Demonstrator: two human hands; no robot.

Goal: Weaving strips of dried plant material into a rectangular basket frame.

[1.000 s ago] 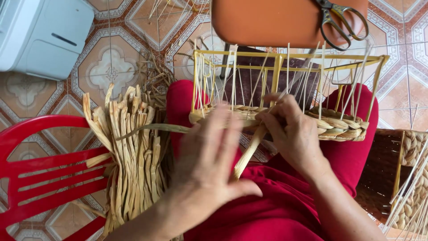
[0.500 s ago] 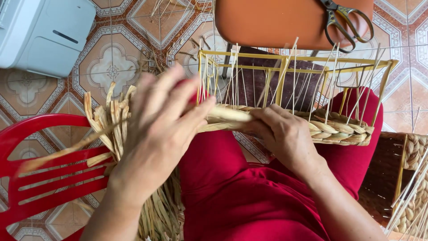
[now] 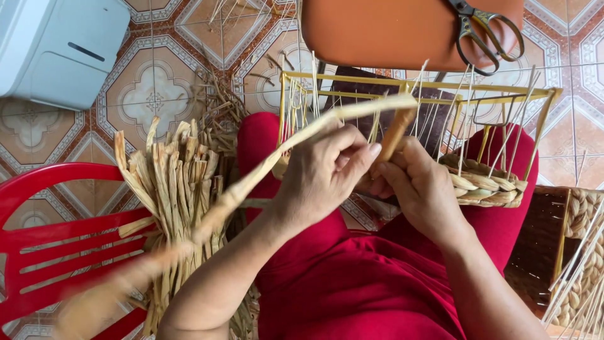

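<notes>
A yellow wire basket frame (image 3: 415, 85) with thin upright reeds rests on my red-clad lap; a woven band of dried straw (image 3: 484, 186) runs along its lower right side. My left hand (image 3: 324, 173) pinches a long pale straw strand (image 3: 302, 135) that slants from the frame's top down to the lower left. My right hand (image 3: 421, 186) grips a second, browner strand (image 3: 395, 135) right beside the frame. The two hands touch in front of the frame.
A bundle of dried straw (image 3: 176, 195) lies on a red plastic chair (image 3: 56, 239) at left. An orange stool seat (image 3: 402, 28) with scissors (image 3: 481, 28) sits beyond the frame. A white box (image 3: 60, 47) stands at top left, a woven basket (image 3: 579, 252) at right.
My left hand pulled a strand out toward the left, then swung back in to meet my right hand at the frame. The strand now trails long to the lower left.
</notes>
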